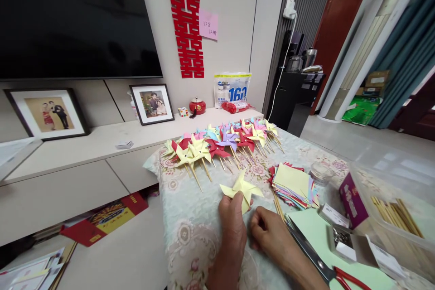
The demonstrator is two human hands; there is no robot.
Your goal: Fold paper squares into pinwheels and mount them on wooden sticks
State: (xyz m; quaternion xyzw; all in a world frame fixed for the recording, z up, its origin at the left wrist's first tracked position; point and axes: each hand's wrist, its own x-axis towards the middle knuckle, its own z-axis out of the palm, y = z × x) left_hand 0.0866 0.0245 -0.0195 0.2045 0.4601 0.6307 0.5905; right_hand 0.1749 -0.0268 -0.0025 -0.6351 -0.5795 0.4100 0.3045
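Left hand [234,217] pinches the yellow pinwheel [242,186], left of the paper stack [292,181]. Right hand [268,231] is curled in front of the stack; whether it grips anything cannot be determined. Light, steady pressure near the pinwheel's centre should keep folds seated.

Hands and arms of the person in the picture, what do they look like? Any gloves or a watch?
The left hand and right hand wear no gloves. Both wrists look bare, with no watch or bracelet showing. The right forearm shows no sleeve.
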